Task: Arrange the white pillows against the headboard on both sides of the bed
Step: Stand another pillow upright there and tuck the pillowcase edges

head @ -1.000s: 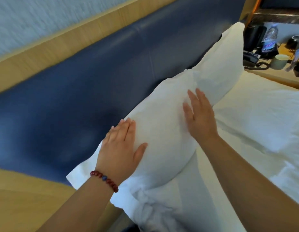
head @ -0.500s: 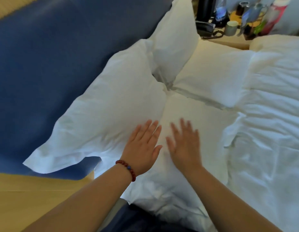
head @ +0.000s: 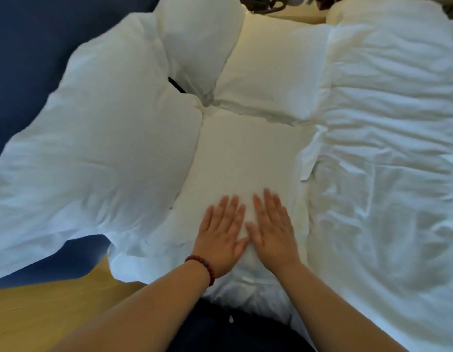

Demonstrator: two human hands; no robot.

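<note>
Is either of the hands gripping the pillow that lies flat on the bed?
No, the left hand and the right hand both lie flat, with straight fingers, on top of the flat pillow.

I read soft, bright light | bluish cast on left pillow (head: 98, 138) | right hand (head: 273, 229) motion-blurred | frame edges bowed

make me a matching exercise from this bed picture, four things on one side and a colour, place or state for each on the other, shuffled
Things:
1 headboard
2 bead bracelet
3 duvet
4 near upright pillow

Descriptions:
a wrinkled, at the right of the view
b propped against the headboard
c dark blue
d on the wrist of the left hand

Pairs: 1-c, 2-d, 3-a, 4-b
</note>
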